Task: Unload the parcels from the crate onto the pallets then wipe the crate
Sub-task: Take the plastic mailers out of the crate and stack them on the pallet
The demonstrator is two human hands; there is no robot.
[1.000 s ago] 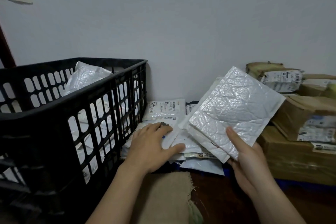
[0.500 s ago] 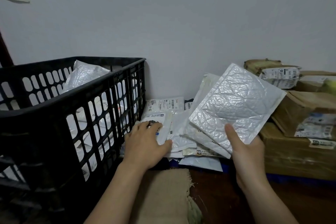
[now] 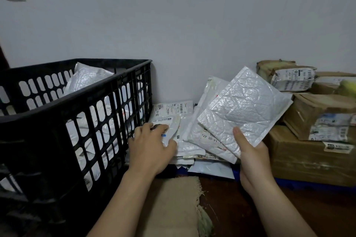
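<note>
**Item in hand.** A white bubble mailer (image 3: 244,109) is held up, tilted, above the pile of parcels (image 3: 173,109) that lies between the crate (image 3: 38,150) and the boxes (image 3: 308,152). It is well clear of the crate.

**Handling, as judged.** The mailer looks light, padded and floppy, with a slick film skin. The contents seem slight and the risk of breakage low. It is best gripped at a corner or along the sealed edge, with the thumb on the face. A stack of mailers may slide apart.

**Hands.** The right hand (image 3: 252,152) pinches the mailer's lower corner, thumb on its face and fingers behind it. More flat mailers sit behind and below the first. How many are in the same grip cannot be told. The left hand (image 3: 152,148) rests palm-down, fingers loosely extended, on a small packet (image 3: 169,127) on top of the pile.

**Surroundings.** More parcels remain in the crate (image 3: 86,77), so unloading is not finished.

**Not verifiable.**
- The crate's floor is hidden.
- The pallet is hidden, except perhaps a blue strip (image 3: 289,182) under the boxes.
- The labels are too blurred to read.
- A cloth (image 3: 173,204) lies in the foreground and is cut off at the bottom of the view.
</note>
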